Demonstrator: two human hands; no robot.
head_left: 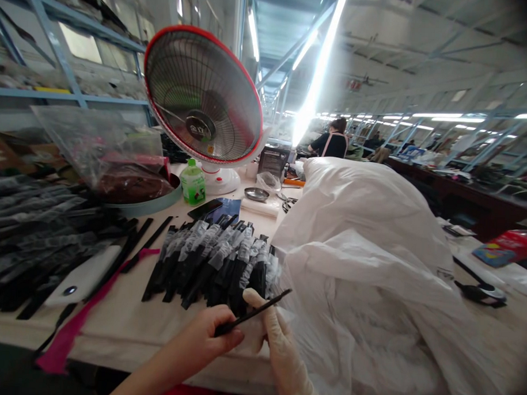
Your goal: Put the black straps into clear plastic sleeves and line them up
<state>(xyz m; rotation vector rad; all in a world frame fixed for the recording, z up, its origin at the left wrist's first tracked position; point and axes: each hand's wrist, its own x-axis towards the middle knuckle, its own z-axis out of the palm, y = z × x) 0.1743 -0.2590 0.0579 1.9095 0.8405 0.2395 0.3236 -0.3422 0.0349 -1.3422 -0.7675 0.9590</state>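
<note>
A thin black strip (pixel 259 310) slants up to the right across the front of the table, held between both hands. My left hand (pixel 218 334), bare, is closed round its lower end. My right hand (pixel 276 330) wears a pale glove and pinches the strip nearer its upper end. Just beyond lies a row of black strips bundled in clear plastic wrap (pixel 218 253). Beside my right hand, a large white plastic bag (pixel 356 270) bulges over the table. What the strip is made of, I cannot tell.
A red-rimmed fan-shaped heater (pixel 202 97) stands behind a green bottle (pixel 193 183). More wrapped black strips (pixel 38 224) are piled left, near a white device (pixel 85 275) and a pink ribbon (pixel 91 309). Scissors (pixel 287 203) lie farther back. A person (pixel 334 139) sits in the distance.
</note>
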